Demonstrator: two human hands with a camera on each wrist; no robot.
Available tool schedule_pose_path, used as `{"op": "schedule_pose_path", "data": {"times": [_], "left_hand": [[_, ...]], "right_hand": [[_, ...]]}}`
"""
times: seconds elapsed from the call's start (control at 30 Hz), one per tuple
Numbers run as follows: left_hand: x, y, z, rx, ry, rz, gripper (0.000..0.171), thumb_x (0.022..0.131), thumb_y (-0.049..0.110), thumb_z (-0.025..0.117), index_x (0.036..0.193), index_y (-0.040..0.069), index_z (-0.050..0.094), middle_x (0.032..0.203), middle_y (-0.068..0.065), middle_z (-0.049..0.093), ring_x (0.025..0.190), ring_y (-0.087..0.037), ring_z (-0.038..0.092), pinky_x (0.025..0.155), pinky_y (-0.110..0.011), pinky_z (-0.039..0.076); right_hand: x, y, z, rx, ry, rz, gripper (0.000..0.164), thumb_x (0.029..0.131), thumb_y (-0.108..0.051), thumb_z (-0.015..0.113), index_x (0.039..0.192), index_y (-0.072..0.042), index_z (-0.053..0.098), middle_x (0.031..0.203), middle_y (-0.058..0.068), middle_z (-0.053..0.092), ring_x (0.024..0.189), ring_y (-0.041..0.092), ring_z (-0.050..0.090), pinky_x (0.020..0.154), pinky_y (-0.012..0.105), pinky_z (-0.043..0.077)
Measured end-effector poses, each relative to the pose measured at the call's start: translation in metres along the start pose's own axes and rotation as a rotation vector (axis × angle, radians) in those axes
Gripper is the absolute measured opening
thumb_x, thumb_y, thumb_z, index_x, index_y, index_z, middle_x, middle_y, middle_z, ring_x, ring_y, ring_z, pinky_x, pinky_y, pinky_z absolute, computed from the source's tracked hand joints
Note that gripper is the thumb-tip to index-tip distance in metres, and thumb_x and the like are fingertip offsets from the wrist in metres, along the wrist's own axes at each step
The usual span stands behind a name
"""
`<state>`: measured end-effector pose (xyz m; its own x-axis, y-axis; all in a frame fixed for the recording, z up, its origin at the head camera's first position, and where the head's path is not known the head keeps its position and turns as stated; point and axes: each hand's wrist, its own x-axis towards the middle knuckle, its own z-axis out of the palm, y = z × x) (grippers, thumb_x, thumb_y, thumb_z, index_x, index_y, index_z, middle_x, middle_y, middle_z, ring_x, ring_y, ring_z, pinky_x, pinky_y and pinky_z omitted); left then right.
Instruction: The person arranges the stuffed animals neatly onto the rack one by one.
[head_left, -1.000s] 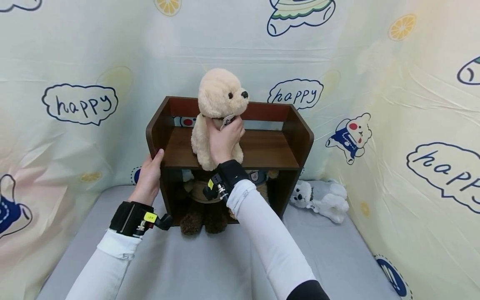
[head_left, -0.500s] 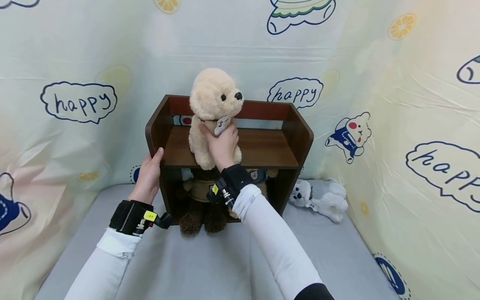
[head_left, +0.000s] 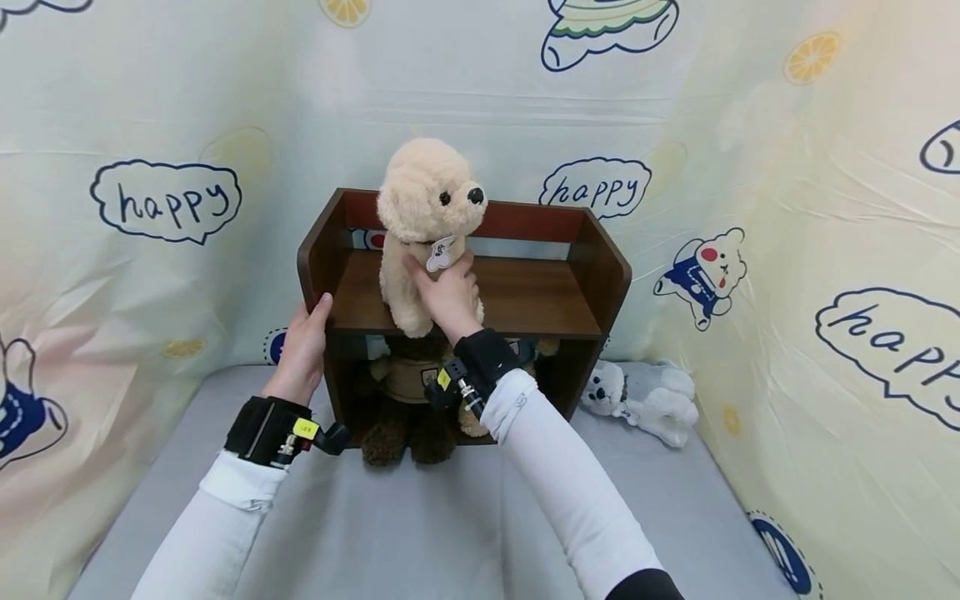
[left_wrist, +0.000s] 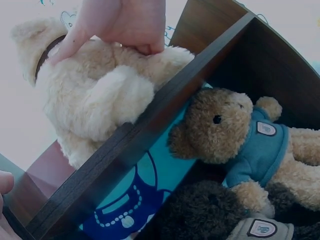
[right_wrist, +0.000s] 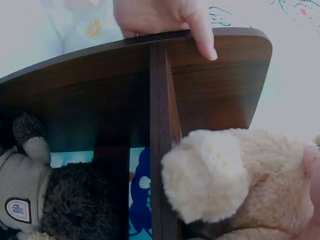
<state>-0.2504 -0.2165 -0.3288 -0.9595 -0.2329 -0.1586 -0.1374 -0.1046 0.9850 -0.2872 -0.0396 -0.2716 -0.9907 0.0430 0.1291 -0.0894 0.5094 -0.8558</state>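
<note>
My right hand (head_left: 447, 296) grips the chest of a cream plush dog (head_left: 429, 187) from the front, below its white neck tag (head_left: 441, 253). The dog sits upright on the top board (head_left: 525, 292) of a dark brown two-tier shelf, its paws at the front edge and its head turned right. My left hand (head_left: 302, 346) holds the shelf's left side panel (head_left: 321, 250), thumb inside and fingers outside in the right wrist view. On the lower tier sit a dark brown teddy bear (head_left: 408, 385) in a beige sweater and a lighter teddy bear (left_wrist: 215, 125) in a teal top.
A grey and white plush animal (head_left: 648, 402) lies on its side right of the shelf. Grey cloth (head_left: 390, 533) covers the surface. Printed curtains (head_left: 315, 117) hang behind and at both sides.
The plush dog has shifted a little left along the top board with my right hand, which now sits slightly lower on its chest. My left hand keeps its place on the shelf.
</note>
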Motion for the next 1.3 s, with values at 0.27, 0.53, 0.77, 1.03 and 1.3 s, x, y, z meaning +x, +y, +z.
{"op": "schedule_pose_path", "data": {"times": [0.27,0.53,0.77,1.03,1.3], "left_hand": [[0.002,0.001,0.003,-0.004,-0.025,0.017,0.071,0.093,0.053,0.033,0.147,0.023,-0.001,0.154,-0.001,-0.004,0.138,-0.023,0.000,0.108,-0.051,-0.003],[0.000,0.001,0.005,-0.005,-0.033,0.037,0.068,0.095,0.049,0.031,0.147,0.020,0.000,0.153,-0.003,-0.004,0.138,-0.023,-0.002,0.108,-0.050,-0.004],[-0.001,0.000,0.004,0.012,-0.043,0.059,0.065,0.096,0.047,0.030,0.147,0.021,-0.002,0.153,-0.002,-0.006,0.138,-0.022,-0.004,0.108,-0.049,-0.003],[-0.001,0.000,0.001,0.016,-0.034,0.053,0.068,0.095,0.049,0.030,0.147,0.021,-0.002,0.153,-0.003,-0.006,0.138,-0.023,-0.003,0.108,-0.050,-0.004],[-0.001,0.001,-0.001,0.004,-0.022,0.037,0.068,0.094,0.050,0.031,0.147,0.022,-0.002,0.153,-0.001,-0.007,0.138,-0.022,-0.005,0.108,-0.050,-0.004]], "right_hand": [[0.007,-0.006,0.010,0.038,0.021,0.040,0.088,0.085,-0.052,0.053,0.146,-0.009,0.006,0.143,0.017,0.029,0.130,0.027,0.029,0.102,0.039,0.029],[0.014,-0.003,0.015,0.060,0.025,-0.024,0.072,0.090,-0.032,0.051,0.144,-0.004,0.012,0.138,0.019,0.034,0.126,0.029,0.034,0.101,0.038,0.032],[0.019,0.003,0.013,0.086,-0.022,-0.101,0.068,0.091,-0.025,0.049,0.143,0.002,0.014,0.139,0.022,0.032,0.127,0.030,0.034,0.103,0.034,0.030],[0.012,0.019,0.003,0.060,-0.031,-0.165,0.058,0.090,-0.028,0.052,0.136,0.002,0.035,0.132,0.018,0.046,0.121,0.026,0.044,0.097,0.033,0.038],[0.007,0.031,-0.011,-0.054,-0.068,-0.313,0.043,0.089,-0.027,0.056,0.122,0.000,0.052,0.112,0.015,0.056,0.104,0.025,0.052,0.086,0.031,0.043]]}}
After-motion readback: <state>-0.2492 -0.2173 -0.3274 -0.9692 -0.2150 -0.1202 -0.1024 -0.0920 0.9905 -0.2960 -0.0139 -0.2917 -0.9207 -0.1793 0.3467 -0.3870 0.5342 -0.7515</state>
